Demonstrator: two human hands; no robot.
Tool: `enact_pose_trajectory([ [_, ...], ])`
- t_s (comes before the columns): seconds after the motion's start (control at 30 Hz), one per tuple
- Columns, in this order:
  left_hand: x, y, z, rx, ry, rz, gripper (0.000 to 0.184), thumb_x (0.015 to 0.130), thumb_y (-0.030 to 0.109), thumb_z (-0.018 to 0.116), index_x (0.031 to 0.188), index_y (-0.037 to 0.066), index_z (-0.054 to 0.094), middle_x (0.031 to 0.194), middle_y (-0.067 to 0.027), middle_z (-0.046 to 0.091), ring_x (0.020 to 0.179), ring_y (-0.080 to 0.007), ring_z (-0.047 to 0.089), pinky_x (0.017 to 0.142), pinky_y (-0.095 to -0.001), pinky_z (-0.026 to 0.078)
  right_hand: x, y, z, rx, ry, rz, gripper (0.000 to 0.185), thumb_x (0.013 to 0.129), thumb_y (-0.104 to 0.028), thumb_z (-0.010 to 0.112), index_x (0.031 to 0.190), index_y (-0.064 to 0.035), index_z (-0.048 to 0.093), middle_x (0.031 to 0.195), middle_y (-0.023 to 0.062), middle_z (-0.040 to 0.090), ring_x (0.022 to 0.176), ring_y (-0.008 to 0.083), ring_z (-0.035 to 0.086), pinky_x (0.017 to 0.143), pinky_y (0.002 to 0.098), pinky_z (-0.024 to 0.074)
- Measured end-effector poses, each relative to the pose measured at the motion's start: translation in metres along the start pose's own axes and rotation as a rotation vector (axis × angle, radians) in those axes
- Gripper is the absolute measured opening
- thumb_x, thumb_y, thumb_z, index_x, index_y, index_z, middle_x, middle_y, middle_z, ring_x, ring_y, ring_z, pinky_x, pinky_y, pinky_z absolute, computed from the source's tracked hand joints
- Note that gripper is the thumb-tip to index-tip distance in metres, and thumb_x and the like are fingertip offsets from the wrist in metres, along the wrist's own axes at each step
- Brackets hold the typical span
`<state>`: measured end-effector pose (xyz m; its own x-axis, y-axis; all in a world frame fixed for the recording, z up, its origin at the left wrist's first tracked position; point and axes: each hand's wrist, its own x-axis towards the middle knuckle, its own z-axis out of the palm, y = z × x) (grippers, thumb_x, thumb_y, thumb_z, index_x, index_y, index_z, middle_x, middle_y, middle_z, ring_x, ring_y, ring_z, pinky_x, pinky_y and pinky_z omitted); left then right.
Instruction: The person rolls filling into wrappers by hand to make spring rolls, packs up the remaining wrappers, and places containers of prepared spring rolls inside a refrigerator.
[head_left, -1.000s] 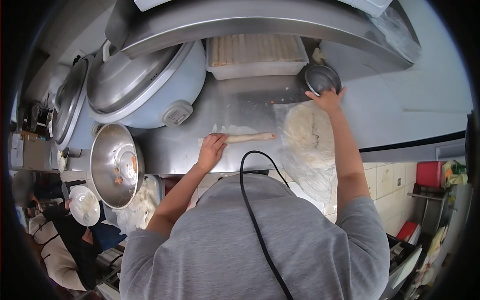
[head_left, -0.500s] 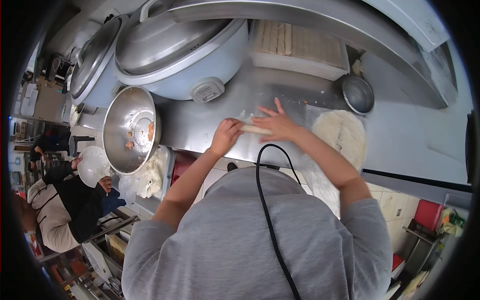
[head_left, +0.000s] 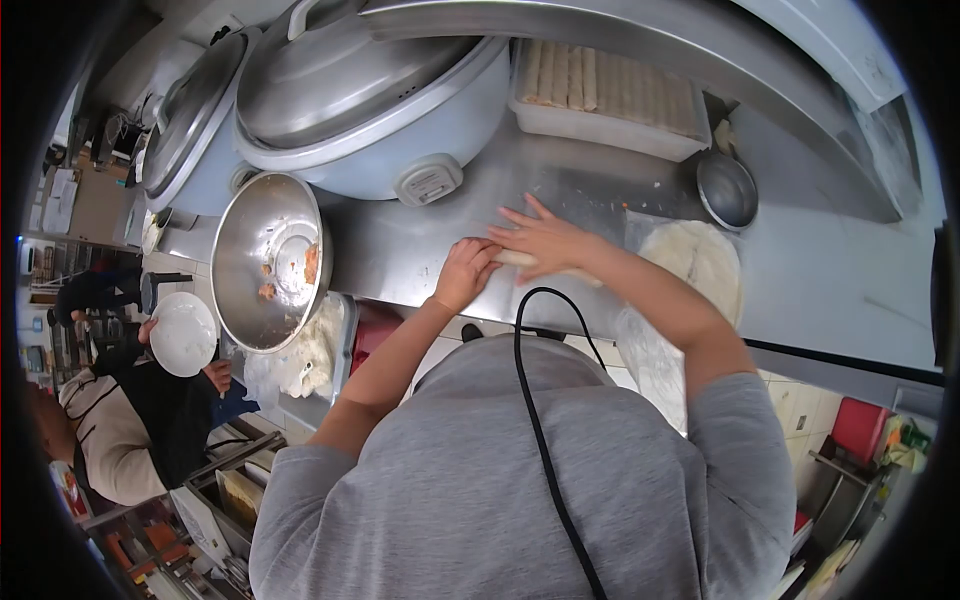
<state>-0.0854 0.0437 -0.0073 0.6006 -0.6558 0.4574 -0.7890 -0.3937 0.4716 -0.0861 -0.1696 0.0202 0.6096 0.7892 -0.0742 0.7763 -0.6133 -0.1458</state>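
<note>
Pale roll (head_left: 515, 258), slender, cylindrical, lies on shiny steel counter (head_left: 390, 245).

A shine is seen on the long grey metal table (head_left: 385, 245) and round silver metal bowl (head_left: 243, 245), dull cloth on the grey short-sleeved shirt (head_left: 630, 460), a smooth outside on the thin pale roll (head_left: 516, 258).

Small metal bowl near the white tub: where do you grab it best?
Probably grip the small bowl by its rim, coming from the person's right. The raised, round edge looks easy to pinch, and bare table lies on that side, while the tub and white sheets sit toward the other.
</note>
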Motion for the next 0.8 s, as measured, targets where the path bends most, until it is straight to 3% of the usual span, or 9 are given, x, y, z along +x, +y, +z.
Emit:
enact_pose_trajectory([
  [0.07,0.000,-0.001,0.001,-0.004,-0.003,-0.001,0.024,0.072,0.011,0.065,0.094,0.005,0.057,0.095,-0.0097,0.056,0.089,-0.0287,0.052,0.077,-0.0382,0.041,-0.048,0.005,0.005,0.140,-0.011,0.027,0.084,0.072,-0.063,0.051,0.137,-0.0135,0.028,0.143,0.0012,0.025,0.135,0.0260,0.010,0.105,0.0563,-0.0006],
  [0.23,0.000,0.000,0.001,-0.018,0.007,0.001,0.024,0.072,0.011,0.065,0.093,0.005,0.057,0.094,-0.0094,0.056,0.088,-0.0289,0.051,0.077,-0.0378,0.041,-0.128,0.007,-0.003,0.071,-0.092,0.070,0.085,0.072,-0.068,0.045,0.135,-0.0118,0.031,0.142,0.0017,0.027,0.135,0.0251,0.011,0.106,0.0553,-0.0005],
  [0.37,0.000,0.000,0.001,-0.033,-0.025,-0.029,0.024,0.072,0.012,0.065,0.094,0.006,0.058,0.094,-0.0093,0.056,0.088,-0.0289,0.051,0.077,-0.0373,0.041,-0.079,0.003,0.005,0.027,-0.045,0.098,0.082,0.074,-0.065,0.045,0.136,-0.0130,0.030,0.143,0.0004,0.024,0.135,0.0254,0.009,0.105,0.0548,-0.0031],
  [0.43,-0.001,-0.001,0.000,-0.032,-0.038,-0.026,0.024,0.072,0.012,0.065,0.094,0.006,0.059,0.094,-0.0093,0.056,0.088,-0.0288,0.051,0.077,-0.0371,0.041,-0.051,0.002,0.002,0.043,-0.092,0.215,0.082,0.074,-0.065,0.044,0.136,-0.0133,0.030,0.143,0.0002,0.024,0.135,0.0251,0.009,0.105,0.0547,-0.0034],
  [0.53,-0.001,-0.002,-0.001,-0.032,-0.058,-0.005,0.024,0.073,0.012,0.065,0.095,0.006,0.059,0.094,-0.0089,0.056,0.088,-0.0286,0.051,0.076,-0.0368,0.041,-0.047,-0.002,0.005,0.096,0.073,0.192,0.078,0.075,-0.064,0.044,0.135,-0.0166,0.033,0.143,0.0003,0.025,0.135,0.0262,0.009,0.105,0.0547,-0.0022],
  [0.63,0.001,-0.007,-0.004,-0.030,-0.087,0.019,0.024,0.073,0.013,0.065,0.095,0.006,0.059,0.095,-0.0103,0.055,0.087,-0.0284,0.050,0.077,-0.0375,0.040,-0.096,-0.004,0.003,0.038,-0.015,0.191,0.072,0.075,-0.063,0.046,0.132,-0.0200,0.038,0.143,0.0003,0.026,0.135,0.0276,0.008,0.105,0.0549,0.0001],
  [0.77,0.004,0.008,-0.016,0.033,-0.078,0.053,0.030,0.074,0.012,0.063,0.103,0.004,0.057,0.112,-0.0165,0.050,0.103,-0.0315,0.047,0.086,-0.0392,0.039,-0.146,-0.016,-0.010,0.041,-0.049,0.303,0.064,0.076,-0.059,0.048,0.127,-0.0216,0.046,0.141,0.0020,0.029,0.134,0.0293,0.013,0.104,0.0579,0.0042],
  [0.8,0.004,0.015,-0.019,0.103,-0.068,0.090,0.035,0.074,0.011,0.061,0.107,0.002,0.055,0.119,-0.0187,0.047,0.111,-0.0328,0.045,0.091,-0.0404,0.037,-0.143,-0.026,-0.004,-0.029,0.068,0.370,0.057,0.079,-0.053,0.049,0.125,-0.0190,0.048,0.139,0.0027,0.033,0.132,0.0275,0.018,0.104,0.0554,0.0092],
])
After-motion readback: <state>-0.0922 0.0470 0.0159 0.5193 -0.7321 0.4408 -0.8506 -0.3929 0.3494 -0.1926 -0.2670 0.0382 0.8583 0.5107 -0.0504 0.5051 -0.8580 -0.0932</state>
